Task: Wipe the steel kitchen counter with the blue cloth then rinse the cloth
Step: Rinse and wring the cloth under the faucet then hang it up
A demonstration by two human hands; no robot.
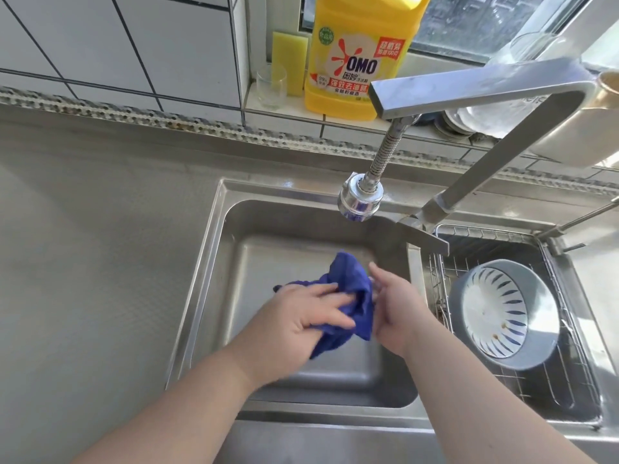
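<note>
Two hands (301, 316) (395, 309) grip one cloth (351, 289).

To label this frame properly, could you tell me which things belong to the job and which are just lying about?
Job: blue cloth, left hand, right hand, sink, faucet head, steel counter.
Lying about: yellow detergent bottle, sponge, glass, bowl.

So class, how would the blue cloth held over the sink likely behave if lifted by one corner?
The blue cloth is bunched in folds between the left hand and right hand, so it would probably hang limp. It looks thin, likely light unless wet. No water shows at the faucet head.
</note>
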